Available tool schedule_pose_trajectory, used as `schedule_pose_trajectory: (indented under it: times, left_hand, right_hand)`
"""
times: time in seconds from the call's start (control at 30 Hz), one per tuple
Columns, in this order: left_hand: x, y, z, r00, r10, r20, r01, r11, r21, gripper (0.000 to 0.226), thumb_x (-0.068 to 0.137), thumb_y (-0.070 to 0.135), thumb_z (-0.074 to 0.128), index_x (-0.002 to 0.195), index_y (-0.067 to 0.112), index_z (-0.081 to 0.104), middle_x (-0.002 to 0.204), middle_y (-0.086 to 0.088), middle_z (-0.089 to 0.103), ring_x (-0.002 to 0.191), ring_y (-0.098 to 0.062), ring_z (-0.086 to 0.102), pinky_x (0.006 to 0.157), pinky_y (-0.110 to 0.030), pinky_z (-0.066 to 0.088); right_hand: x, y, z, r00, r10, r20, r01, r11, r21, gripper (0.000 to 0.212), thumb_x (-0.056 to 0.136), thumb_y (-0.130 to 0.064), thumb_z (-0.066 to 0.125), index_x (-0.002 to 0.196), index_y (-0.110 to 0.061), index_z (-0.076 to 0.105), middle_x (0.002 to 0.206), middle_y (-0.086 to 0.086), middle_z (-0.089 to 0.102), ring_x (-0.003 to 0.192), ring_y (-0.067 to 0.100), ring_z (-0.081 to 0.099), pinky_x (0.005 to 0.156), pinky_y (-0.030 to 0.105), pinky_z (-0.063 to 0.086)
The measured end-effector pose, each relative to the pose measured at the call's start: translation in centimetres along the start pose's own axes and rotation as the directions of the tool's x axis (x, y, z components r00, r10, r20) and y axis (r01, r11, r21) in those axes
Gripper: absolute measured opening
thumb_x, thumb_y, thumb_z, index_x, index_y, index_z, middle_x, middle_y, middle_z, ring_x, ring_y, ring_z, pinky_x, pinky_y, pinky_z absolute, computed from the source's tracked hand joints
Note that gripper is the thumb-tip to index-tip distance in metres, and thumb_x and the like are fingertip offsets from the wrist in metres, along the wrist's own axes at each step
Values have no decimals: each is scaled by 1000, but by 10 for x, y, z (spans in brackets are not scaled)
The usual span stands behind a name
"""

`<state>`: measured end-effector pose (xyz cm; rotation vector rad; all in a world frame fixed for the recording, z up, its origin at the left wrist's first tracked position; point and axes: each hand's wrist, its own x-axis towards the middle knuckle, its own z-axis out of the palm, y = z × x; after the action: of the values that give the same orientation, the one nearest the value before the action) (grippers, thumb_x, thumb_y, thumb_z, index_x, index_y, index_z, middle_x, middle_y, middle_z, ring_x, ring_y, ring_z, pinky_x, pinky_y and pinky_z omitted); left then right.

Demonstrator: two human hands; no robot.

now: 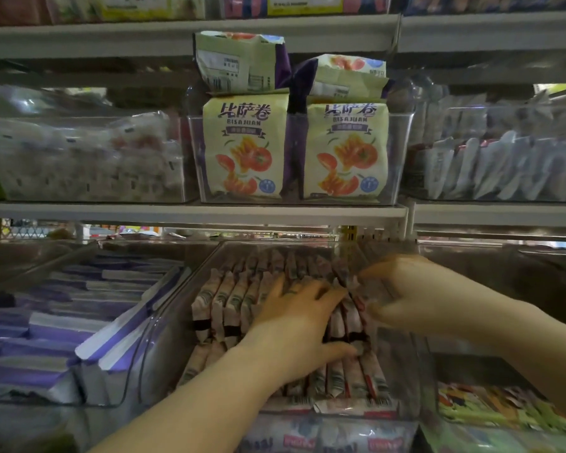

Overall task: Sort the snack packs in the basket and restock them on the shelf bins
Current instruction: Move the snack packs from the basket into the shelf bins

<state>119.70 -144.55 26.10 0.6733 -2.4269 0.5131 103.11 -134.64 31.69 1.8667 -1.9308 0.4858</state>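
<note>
Left hand hides packs, right hand blurred

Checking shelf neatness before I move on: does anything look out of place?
Yes. In the upper middle bin, two yellow bags lie tipped on top of the upright bags, backs facing out, poking above the rim. The small packs in the lower bin stand in tidy rows.
</note>
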Motion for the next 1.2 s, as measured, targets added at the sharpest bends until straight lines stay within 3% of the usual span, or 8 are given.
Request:
schedule_pose_trajectory:
  times: [0.2,0.37,0.47,0.67,0.8,0.97,1.07,1.2]
  left_hand:
    - [30,-7,-1,999,45,0,-44,974,220,65,93,27,55,148,38,22,154,5,32,133,-23,42,114,-45,11]
    - [29,-14,-7,973,1,229,10,999,-46,90,72,63,60,146,47,11,156,15,22,140,-15,27,113,-42,25]
    - [29,-4,-9,984,-20,180,35,996,-82,94,63,83,50,142,50,12,154,15,23,139,-16,28,112,-42,27]
    - [36,14,9,995,47,-93,-37,993,114,65,84,67,49,140,38,34,140,8,46,122,-23,49,100,-41,33]
    - [41,6,14,980,102,-170,-61,971,230,61,85,62,52,137,33,42,131,5,54,114,-24,54,89,-37,39]
    - [37,-5,4,995,99,-25,-96,988,118,75,78,73,51,141,38,30,142,8,43,122,-20,50,99,-39,36]
    - [19,-32,-12,997,-43,59,47,996,-69,85,66,82,51,140,49,22,148,18,32,132,-13,39,107,-37,31]
    - [-6,-60,-18,986,-118,116,126,990,-64,86,69,76,58,144,45,29,147,19,35,134,-10,37,108,-32,28]
  right_hand:
    - [8,12,2,998,69,-3,-67,973,220,40,79,-52,49,113,-37,66,112,-11,67,99,9,60,87,32,53]
    - [10,16,7,999,42,-15,-38,977,211,34,88,-39,51,118,-31,66,118,-9,64,102,10,59,89,28,50]
    - [7,15,8,999,28,-44,-16,965,262,29,89,-33,51,111,-30,69,111,-9,66,98,9,60,86,29,51]
    - [8,15,11,997,33,-73,-10,958,287,28,89,-30,50,107,-30,71,112,-10,66,100,10,58,86,26,47]
    - [7,14,10,997,29,-74,-8,960,278,28,89,-31,48,104,-30,72,111,-11,66,100,11,58,82,26,46]
    - [5,10,6,999,37,-19,-31,969,244,30,88,-38,47,108,-33,69,110,-11,66,97,9,60,86,32,52]
    - [7,5,0,1000,24,12,-26,981,194,31,89,-42,50,116,-34,66,114,-8,66,95,12,61,83,30,52]
    - [12,-19,-10,992,-88,94,80,994,77,32,87,-38,58,117,-29,65,116,-5,66,98,14,63,79,25,53]
